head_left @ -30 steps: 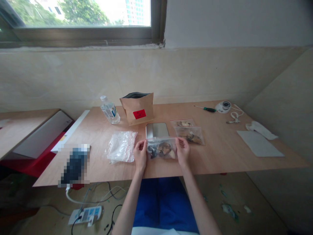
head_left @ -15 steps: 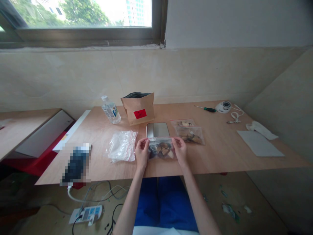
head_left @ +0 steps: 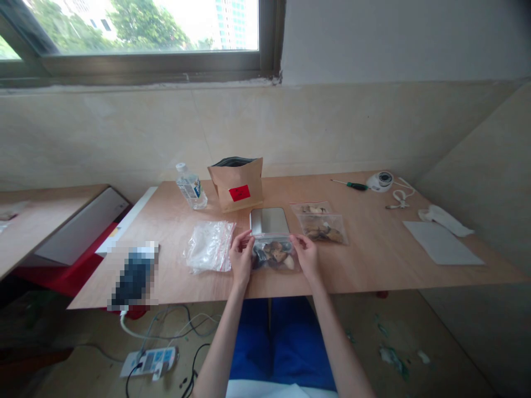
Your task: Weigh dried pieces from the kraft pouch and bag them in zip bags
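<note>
A clear zip bag (head_left: 274, 255) with brown dried pieces, perhaps mushrooms, is held by its top corners near the table's front edge. My left hand (head_left: 241, 255) pinches the left corner, and my right hand (head_left: 305, 255) pinches the right one. Directly behind the bag lies a flat silver kitchen scale (head_left: 269, 220), its near edge hidden by the bag. Two more filled zip bags, a nearer one (head_left: 324, 229) and a farther one (head_left: 312, 208), overlap to the right. Left of my hands is a stack of empty clear zip bags (head_left: 209, 246).
Behind stand a brown paper pouch (head_left: 236, 185) with a red label, open at the top, and a water bottle (head_left: 191, 187). A blurred-out phone-like object (head_left: 133, 276) lies at left. At right are a screwdriver (head_left: 355, 186), a white camera (head_left: 380, 181) and a white sheet (head_left: 440, 243).
Both hands stay on the top corners of the filled bag, the right one shifting very slightly. The whole view has moved a little; the other things keep their places.
</note>
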`<state>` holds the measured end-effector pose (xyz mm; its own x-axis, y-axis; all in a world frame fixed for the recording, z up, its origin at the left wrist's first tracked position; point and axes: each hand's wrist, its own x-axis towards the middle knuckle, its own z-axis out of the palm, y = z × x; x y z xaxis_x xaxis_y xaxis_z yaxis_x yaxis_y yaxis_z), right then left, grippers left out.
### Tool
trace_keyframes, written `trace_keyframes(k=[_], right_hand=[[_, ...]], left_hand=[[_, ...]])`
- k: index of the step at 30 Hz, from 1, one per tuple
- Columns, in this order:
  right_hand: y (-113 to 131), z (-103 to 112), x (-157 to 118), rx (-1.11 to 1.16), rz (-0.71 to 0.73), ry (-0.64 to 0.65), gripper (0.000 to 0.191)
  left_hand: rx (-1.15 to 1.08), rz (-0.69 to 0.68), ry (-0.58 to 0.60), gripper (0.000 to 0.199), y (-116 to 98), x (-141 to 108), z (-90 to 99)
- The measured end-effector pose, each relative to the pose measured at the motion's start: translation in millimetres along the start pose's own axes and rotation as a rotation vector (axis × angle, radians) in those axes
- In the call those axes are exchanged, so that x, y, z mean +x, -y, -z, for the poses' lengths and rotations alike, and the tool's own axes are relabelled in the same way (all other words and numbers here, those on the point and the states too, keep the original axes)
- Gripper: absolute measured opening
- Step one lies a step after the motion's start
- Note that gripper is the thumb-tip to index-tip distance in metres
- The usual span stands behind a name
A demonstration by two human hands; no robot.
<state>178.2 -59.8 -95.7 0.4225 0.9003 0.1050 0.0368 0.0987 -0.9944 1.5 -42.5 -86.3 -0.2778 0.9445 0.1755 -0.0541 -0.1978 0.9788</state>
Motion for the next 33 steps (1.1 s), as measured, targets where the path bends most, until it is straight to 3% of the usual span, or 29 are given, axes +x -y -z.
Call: trace_keyframes(k=[6, 11, 15, 20, 26, 33], right_hand=[[-3.0, -3.0, -1.0, -0.014, 0.021, -0.089, 0.041], [-0.1, -2.7, -2.1, -0.013, 0.030, -0.058, 0.041], [4.3, -1.7, -3.1, 0.034, 0.015, -0.064, 0.041], [7.9, -1.4, -5.9, 0.098, -0.014, 0.039, 0.038], [6.7, -0.1, -5.6, 0.104, -0.034, -0.026, 0.040], [5.4, -1.9, -4.4, 0.141, -0.030, -0.009, 0.036]], left_hand=[[-0.079, -0.015, 0.007, 0.032, -2.3, -0.5, 0.0], [-0.123, -0.003, -0.041, 0.028, -5.4, -0.4, 0.4], [-0.158, 0.028, 0.029, 0.030, -4.3, 0.6, -0.2], [-0.237, 0.100, 0.089, 0.035, -0.3, 0.6, 0.7], [-0.176, 0.130, 0.105, 0.027, 1.0, 0.0, 1.2], [-0.128, 0.105, 0.096, 0.023, -2.0, -1.0, 2.9]])
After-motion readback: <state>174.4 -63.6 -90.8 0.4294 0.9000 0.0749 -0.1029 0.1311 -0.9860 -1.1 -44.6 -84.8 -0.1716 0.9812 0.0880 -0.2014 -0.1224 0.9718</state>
